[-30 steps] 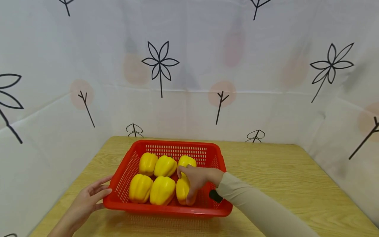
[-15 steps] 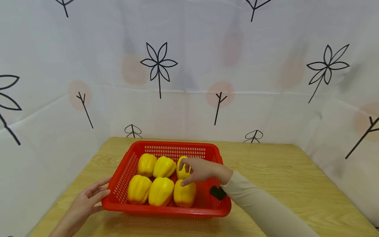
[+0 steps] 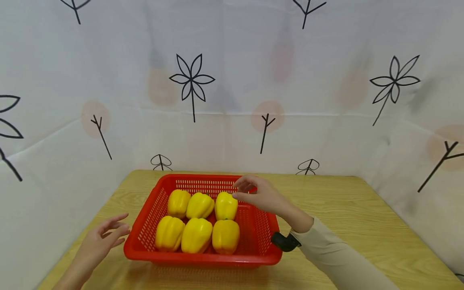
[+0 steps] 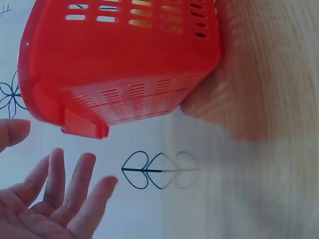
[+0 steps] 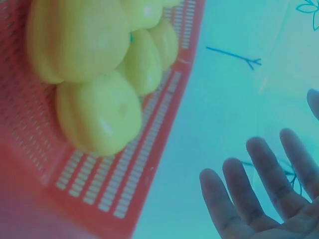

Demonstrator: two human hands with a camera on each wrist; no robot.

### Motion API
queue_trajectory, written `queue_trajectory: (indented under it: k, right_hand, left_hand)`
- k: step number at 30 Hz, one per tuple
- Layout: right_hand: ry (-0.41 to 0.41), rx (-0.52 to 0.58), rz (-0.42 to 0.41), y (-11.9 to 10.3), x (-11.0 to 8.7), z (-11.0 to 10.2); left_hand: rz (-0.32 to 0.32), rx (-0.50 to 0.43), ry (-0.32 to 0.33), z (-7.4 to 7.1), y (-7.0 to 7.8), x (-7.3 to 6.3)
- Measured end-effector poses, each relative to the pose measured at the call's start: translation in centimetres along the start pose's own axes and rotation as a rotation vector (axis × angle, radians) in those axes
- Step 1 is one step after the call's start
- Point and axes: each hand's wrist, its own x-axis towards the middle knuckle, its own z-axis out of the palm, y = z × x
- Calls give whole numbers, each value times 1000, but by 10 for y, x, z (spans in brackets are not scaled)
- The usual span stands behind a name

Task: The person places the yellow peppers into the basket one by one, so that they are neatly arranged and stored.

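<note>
A red slotted plastic basket (image 3: 203, 259) holds several yellow bell peppers (image 3: 197, 236) in two rows, toward its left and middle. My right hand (image 3: 259, 195) hovers over the back right of the basket, fingers loosely bent and nothing in them. Nearest to it is the back-row bell pepper (image 3: 225, 207) on the right. In the right wrist view the fingers (image 5: 269, 174) are spread beside the basket's wall. My left hand (image 3: 103, 237) is just off the basket's left rim, empty. The left wrist view shows a gap between its fingers (image 4: 82, 179) and the basket wall (image 4: 114, 55).
The basket stands on a light wood-grain table (image 3: 337, 225). A white cloth (image 3: 232, 92) with black plant drawings hangs behind and at both sides. A black object (image 3: 285, 241) sits at the right wrist, by the sleeve.
My right hand has risen off the front right bell pepper and moved back and to the right. My left hand has let go of the basket's rim and drawn slightly away. The peppers stay in place.
</note>
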Motion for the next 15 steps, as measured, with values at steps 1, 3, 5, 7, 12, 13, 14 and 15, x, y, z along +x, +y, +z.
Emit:
queue_trajectory:
  k: [1,3,5,7,12,13,14,15]
  right_hand:
    - [17,4,9,2,-3,-2]
    - [46,9,22,8,-9,-6]
    - [72,4,30,13,-16,-10]
    - [92,1,39,19,-23,-13]
    - [116,6,76,32,-39,-21]
    - [121,5,81,35,-43,-22]
    - [125,-1,83,38,-47,-24]
    - [133,-15,85,41,-50,-26]
  left_hand:
    - [16,52,10,-1,2,1]
    - [57,150,39,-2,7,2]
    - [98,228,72,-4,11,4]
    - [145,286,102,-6,14,6]
    - [221,406,140,-14,21,10]
    - [225,428,133,-17,22,10]
    - [225,453,126,-19,22,11]
    - [219,474,112,-21,22,11]
